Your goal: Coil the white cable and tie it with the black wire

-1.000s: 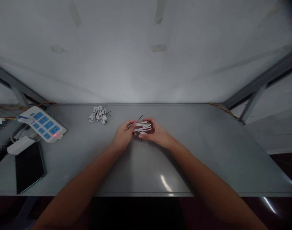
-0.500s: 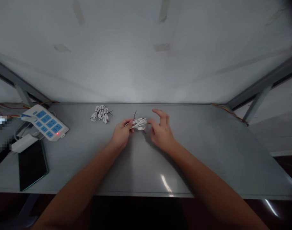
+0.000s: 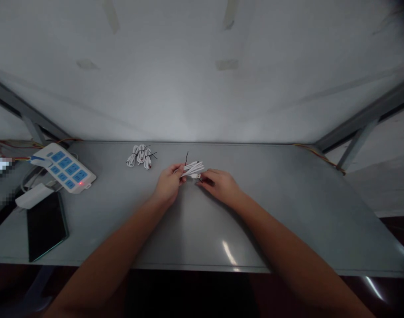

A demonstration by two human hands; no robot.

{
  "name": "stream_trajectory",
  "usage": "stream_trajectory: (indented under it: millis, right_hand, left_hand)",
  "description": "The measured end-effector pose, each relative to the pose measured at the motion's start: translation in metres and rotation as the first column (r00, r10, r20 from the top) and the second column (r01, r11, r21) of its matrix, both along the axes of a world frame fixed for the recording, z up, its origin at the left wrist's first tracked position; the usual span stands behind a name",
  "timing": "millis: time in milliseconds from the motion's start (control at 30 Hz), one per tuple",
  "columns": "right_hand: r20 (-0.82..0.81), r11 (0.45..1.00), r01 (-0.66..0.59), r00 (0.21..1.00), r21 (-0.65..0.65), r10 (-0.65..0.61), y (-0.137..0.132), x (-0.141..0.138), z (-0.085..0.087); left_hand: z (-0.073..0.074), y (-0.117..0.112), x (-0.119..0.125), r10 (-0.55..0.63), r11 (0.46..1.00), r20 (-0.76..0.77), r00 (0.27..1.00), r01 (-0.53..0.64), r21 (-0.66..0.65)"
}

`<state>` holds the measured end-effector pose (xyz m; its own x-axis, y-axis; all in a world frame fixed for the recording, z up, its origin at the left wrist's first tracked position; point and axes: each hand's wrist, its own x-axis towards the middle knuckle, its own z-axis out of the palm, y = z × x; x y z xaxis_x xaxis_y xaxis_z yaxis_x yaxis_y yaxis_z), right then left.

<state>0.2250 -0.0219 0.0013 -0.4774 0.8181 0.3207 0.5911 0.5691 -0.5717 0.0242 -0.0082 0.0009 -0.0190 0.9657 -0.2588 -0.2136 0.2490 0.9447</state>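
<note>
My left hand point(image 3: 168, 185) has its fingers shut on the folded white USB cable point(image 3: 192, 170), over the grey metal counter point(image 3: 271, 212). My right hand point(image 3: 220, 185) has its fingers at the silver USB plug point(image 3: 195, 176), grip unclear. Risk: a loose pinch drops the loops; the thin black twist tie point(image 3: 187, 157) snags.

The USB cable point(image 3: 194, 168) is smooth plastic, the tabletop point(image 3: 271, 212) glossy metal.
</note>
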Motion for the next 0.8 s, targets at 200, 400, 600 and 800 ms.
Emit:
stream_trajectory:
  millis: [200,400,600,800]
  right_hand:
    - [-0.004,1.0,0.013,1.0,0.001,-0.013,-0.004,-0.003,0.0]
    - [-0.025,0.998,0.017,1.0,-0.053,-0.018,-0.017,-0.014,0.004]
    - [0.072,0.995,-0.098,0.993,0.015,0.097,-0.024,-0.02,0.006]
    - [0.164,0.958,-0.154,0.98,0.242,0.116,-0.025,-0.024,0.016]
  left_hand:
    - [-0.004,0.0,0.0,0.001,1.0,-0.055,0.999,0.0,0.03]
    - [-0.005,0.0,0.004,0.029,0.998,-0.245,0.969,-0.013,0.064]
    - [-0.006,-0.003,0.006,-0.019,0.999,-0.271,0.962,0.031,0.039]
    - [-0.002,-0.008,0.01,0.02,0.986,-0.507,0.862,0.068,0.155]
